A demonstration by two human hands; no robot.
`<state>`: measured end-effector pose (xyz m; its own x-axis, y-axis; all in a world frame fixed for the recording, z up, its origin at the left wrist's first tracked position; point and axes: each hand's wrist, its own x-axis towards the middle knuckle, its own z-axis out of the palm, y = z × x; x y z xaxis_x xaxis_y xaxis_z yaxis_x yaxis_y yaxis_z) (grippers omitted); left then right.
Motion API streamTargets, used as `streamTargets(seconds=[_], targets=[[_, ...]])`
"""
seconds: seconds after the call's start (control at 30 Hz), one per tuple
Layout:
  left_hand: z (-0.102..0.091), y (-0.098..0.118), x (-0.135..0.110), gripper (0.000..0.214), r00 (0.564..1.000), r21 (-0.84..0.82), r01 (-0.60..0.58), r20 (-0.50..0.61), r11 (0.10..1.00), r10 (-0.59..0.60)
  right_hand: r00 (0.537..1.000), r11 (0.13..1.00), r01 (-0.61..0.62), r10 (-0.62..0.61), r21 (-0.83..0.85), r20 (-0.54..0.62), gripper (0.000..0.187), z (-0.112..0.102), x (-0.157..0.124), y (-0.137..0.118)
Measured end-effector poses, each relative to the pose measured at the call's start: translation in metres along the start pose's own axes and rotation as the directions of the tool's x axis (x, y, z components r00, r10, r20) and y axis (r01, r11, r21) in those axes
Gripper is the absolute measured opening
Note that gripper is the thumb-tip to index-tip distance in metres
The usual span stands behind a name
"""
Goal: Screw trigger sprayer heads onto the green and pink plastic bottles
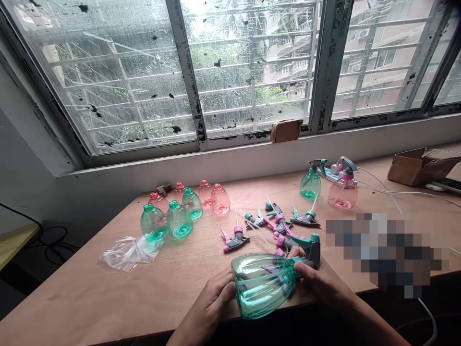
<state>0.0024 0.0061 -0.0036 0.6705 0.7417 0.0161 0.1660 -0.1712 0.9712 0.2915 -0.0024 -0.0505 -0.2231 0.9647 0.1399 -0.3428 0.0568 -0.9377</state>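
A green transparent spray bottle (pixel 264 286) lies sideways in front of me, above the table's front edge. My left hand (pixel 216 300) is closed around its base. At the neck, the fingers of my right hand (pixel 306 271) grip the collar of the grey and green trigger sprayer (pixel 314 250), which sits on the bottle mouth. A dip tube shows inside the bottle. Just beyond lie several loose trigger sprayers (pixel 277 223) with pink or green parts and thin tubes, and one pink and grey sprayer (pixel 236 239) lies a little apart to the left.
Several open green bottles (pixel 180 223) and pink bottles (pixel 219 199) stand at the left. A clear plastic bag (pixel 129 254) lies before them. A green spray bottle (pixel 310 185) and a pink one (pixel 343 192) with sprayers stand at the back near a power strip. A cardboard box (pixel 414 168) is far right.
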Motion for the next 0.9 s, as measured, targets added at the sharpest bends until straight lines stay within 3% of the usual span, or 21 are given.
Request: streamTargets(seconds=[0.2,0.47,0.63,0.77,0.9], targets=[[0.001,-0.01,-0.001,0.066,0.985,-0.1,-0.091,-0.154,0.991,0.075,0.999,1.0,0.016,-0.017,-0.014,-0.035,0.043,-0.001,0.001,0.002],[0.001,0.0,-0.002,0.047,0.996,0.019,-0.051,-0.071,0.999,0.052,1.0,1.0,0.012,-0.012,-0.022,-0.006,0.042,0.001,0.001,-0.002],[0.0,0.003,0.0,0.054,1.0,0.052,-0.013,0.016,0.999,0.012,1.0,1.0,0.02,-0.02,-0.008,-0.003,0.04,0.002,-0.002,-0.001],[-0.002,-0.006,0.001,0.054,0.995,0.033,-0.047,-0.087,0.998,0.05,1.0,1.0,0.006,-0.006,0.003,-0.012,0.039,0.0,-0.002,0.001],[-0.002,-0.016,-0.001,0.069,0.986,-0.06,-0.079,-0.15,0.995,0.07,0.999,1.0,0.03,-0.03,-0.005,-0.012,0.041,0.0,0.0,0.0]])
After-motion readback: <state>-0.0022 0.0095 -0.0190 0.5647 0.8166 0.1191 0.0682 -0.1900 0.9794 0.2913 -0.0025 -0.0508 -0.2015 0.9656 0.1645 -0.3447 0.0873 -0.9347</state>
